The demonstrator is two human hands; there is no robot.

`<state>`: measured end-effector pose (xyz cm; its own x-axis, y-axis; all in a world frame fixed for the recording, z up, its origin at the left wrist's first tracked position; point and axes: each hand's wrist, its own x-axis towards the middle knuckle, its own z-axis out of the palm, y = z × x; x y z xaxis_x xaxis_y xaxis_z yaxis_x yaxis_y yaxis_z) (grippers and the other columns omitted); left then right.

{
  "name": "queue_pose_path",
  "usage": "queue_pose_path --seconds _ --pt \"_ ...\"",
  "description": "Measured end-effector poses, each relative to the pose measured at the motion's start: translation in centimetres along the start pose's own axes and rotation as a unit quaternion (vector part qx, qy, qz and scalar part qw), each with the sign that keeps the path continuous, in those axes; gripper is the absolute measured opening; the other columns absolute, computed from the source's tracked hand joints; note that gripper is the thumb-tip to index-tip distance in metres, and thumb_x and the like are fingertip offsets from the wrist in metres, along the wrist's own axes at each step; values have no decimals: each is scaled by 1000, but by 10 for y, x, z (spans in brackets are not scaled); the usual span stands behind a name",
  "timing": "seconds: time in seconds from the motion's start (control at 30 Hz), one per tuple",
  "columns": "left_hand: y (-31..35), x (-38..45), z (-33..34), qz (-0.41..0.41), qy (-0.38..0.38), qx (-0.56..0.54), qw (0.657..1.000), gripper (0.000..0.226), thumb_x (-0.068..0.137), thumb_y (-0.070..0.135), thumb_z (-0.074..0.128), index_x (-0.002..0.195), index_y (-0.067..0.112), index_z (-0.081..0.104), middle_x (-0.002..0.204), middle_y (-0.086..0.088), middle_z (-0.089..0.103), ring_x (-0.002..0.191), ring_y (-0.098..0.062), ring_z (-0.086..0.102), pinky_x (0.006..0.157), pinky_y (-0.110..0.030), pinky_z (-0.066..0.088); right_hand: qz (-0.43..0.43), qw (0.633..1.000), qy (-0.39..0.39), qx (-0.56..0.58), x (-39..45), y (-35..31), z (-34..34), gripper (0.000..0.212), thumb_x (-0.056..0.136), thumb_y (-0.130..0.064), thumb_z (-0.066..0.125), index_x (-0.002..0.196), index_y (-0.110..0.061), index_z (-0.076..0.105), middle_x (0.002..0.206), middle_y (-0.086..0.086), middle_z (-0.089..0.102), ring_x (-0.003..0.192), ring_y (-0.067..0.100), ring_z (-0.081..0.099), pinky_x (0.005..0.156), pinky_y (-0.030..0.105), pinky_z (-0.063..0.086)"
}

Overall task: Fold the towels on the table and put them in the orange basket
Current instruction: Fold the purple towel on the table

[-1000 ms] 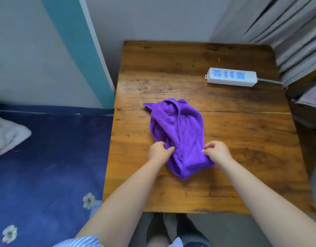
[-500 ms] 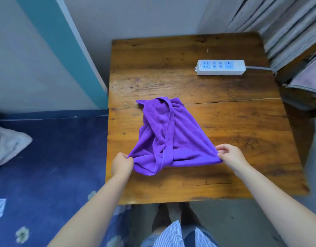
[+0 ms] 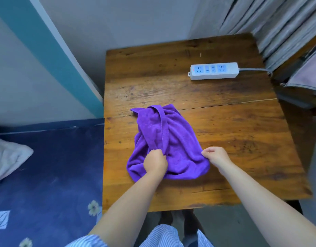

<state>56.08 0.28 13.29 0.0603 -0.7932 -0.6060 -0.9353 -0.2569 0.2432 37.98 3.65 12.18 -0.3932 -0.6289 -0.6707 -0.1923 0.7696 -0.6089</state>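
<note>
The person is still straightening the crumpled purple towel [image 3: 168,141] lying mid-worktop [image 3: 225,136], the left hand [image 3: 154,162] gripping a central fold and the right hand [image 3: 217,155] pinching its four-o'clock edge; next, I judge, comes spreading it flat before folding.

Pale wall [image 3: 136,18] with a teal stripe [image 3: 46,50], grey curtains [image 3: 278,24], blue floral bedding [image 3: 46,166]

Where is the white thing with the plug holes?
In the head view, the white power strip lies on the far right part of the wooden table, near the grey curtain and well beyond the purple towel.
</note>
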Motion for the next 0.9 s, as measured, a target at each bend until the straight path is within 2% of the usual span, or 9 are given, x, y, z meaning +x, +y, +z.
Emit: queue_pose_path --seconds 0.07,0.17,0.27,0.37,0.47,0.6,0.7,0.77,0.9 --pt "-6 -5 -6 1 3 -74 997 21 90 23 50 86 5 61 102 -17 63 101 -33 56 78 -36 43 7 1000 -14 20 0 -8 -4 18 83 5 54 68 0 62 58 5 51 60 14 45 47 12 35" --pt "-23 -9 -31 46 -4 -144 989 28 87 20 57 61 11 52 64 -9 55 73 -29 54 63 -33 37 54 982 -49 175 -5 -22 -15 33 86 9 42 58 -7 48 59 10 45 55 19 41 54 24 33" --pt "-39 -13 -71 50 2 -255 966 16 86 13 60 74 5 66 56 -1 49 52 -10 40 49 -19 31 51 966 -88 237 -18 -43 -34 31 86 13 33 64 -5 47 62 11 45 56 20 41 46 20 40" --pt "-52 -18 -109 48 5 -299 953 13 87 15 59 77 10 65 61 -1 51 54 -7 39 42 -10 31 46 970 -132 197 -29 -69 -45 28 87 10 38 67 -5 50 65 9 46 59 19 43 54 24 40" --pt "-61 -24 -142 40 1 -264 964 13 87 18 59 79 11 66 60 4 50 55 -8 40 46 -19 31 37 982 -151 111 -34 -96 -50 22 88 2 49 68 -7 52 71 11 51 63 20 48 60 28 42" --pt "-67 -23 -189 20 68 -238 969 18 89 18 55 87 5 68 55 -1 44 51 -14 36 39 -17 28 -53 994 -89 -36 -34 -153 -58 19 88 -3 52 70 -7 56 71 9 52 63 18 50 57 27 45" --pt "-48 -16 -238 49 175 -223 958 26 91 16 49 99 -1 67 84 -17 65 80 -29 58 63 -25 41 -174 981 -13 -89 -35 -215 -56 13 87 -6 51 82 -3 63 81 14 55 75 26 53 69 32 48" --pt "-26 -15 -279 69 249 -213 942 28 93 18 46 105 3 67 109 -18 66 106 -30 57 84 -29 42 -280 955 28 -100 -46 -265 -54 12 86 -9 52 88 -7 64 82 13 53 80 22 49 64 27 41" --pt "11 -23 -357 103 403 -230 880 30 95 19 43 108 4 65 115 -19 63 109 -31 55 84 -31 39 -405 905 130 -23 -74 -348 -67 21 87 -10 52 96 4 65 82 10 53 81 18 46 58 26 35"
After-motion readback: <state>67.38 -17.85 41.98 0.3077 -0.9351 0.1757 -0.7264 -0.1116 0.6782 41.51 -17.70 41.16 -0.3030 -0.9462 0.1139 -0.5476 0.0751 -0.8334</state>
